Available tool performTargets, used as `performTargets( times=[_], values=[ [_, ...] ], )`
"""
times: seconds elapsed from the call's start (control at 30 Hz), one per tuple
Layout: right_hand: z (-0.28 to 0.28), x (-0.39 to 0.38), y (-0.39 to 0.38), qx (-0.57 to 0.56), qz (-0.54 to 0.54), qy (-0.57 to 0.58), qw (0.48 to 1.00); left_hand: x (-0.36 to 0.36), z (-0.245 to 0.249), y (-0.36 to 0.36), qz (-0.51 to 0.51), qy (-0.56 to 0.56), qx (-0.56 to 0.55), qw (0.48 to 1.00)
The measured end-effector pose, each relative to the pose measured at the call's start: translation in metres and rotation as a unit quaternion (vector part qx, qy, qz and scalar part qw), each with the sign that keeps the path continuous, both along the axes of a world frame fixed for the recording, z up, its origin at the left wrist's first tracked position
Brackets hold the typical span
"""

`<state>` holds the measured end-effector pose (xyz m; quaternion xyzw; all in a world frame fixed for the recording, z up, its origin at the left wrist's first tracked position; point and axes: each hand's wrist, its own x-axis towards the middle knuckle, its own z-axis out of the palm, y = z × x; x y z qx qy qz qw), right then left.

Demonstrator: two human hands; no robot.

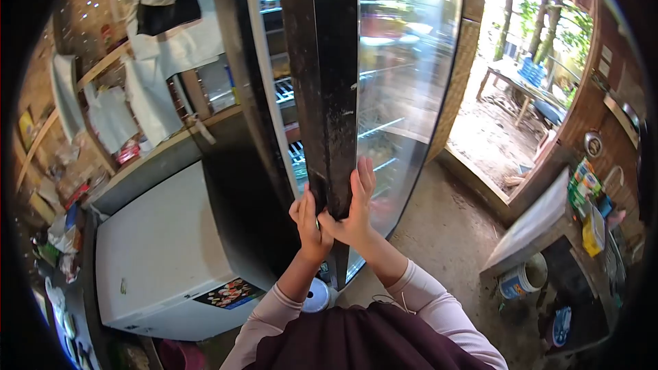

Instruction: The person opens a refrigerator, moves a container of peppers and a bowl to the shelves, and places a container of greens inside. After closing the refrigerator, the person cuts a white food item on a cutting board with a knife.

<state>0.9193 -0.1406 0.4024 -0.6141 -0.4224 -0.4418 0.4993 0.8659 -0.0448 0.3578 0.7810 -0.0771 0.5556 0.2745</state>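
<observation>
A tall glass-door cooler stands in front of me with its black-framed door point(336, 82) swung out, edge towards me. My left hand point(312, 226) is closed around the near edge of the door frame, its fingers bent against the inner side. Beside it, my right hand point(355, 209) rests on the same frame, thumb across the edge and fingers stretched out flat towards the glass side. Wire shelves point(284, 89) show inside the cooler on the left. Light and greenery are mirrored in the door glass point(408, 75).
A white chest freezer point(164, 253) stands to the left, a food picture on its front. A doorway point(528, 75) at the right opens onto bare ground with a table point(510, 75). Further right are a counter point(528, 226) and a white bucket point(521, 281) on the floor.
</observation>
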Motion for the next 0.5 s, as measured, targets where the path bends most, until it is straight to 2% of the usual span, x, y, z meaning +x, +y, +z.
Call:
performTargets(
  times=[0.03, 0.07, 0.17, 0.27, 0.5],
  values=[
    [0.0, 0.004, 0.01, -0.005, -0.012, -0.004, 1.0, 0.003, 0.003, 0.009, -0.01, 0.008, -0.022, 1.0],
    [0.001, 0.006, 0.018, -0.005, -0.001, -0.005, 1.0, 0.008, 0.002, 0.02, 0.012, -0.029, 0.006, 0.999],
    [0.005, 0.014, 0.042, -0.033, -0.044, 0.001, 0.999, 0.021, 0.002, 0.049, 0.039, -0.03, 0.024, 0.999],
    [0.002, 0.027, 0.066, -0.025, -0.036, 0.02, 0.999, 0.032, 0.003, 0.073, 0.064, -0.023, 0.05, 0.996],
    [0.002, 0.045, 0.098, -0.048, -0.067, 0.041, 0.996, 0.053, 0.005, 0.099, 0.131, -0.003, 0.046, 0.99]
  ],
)
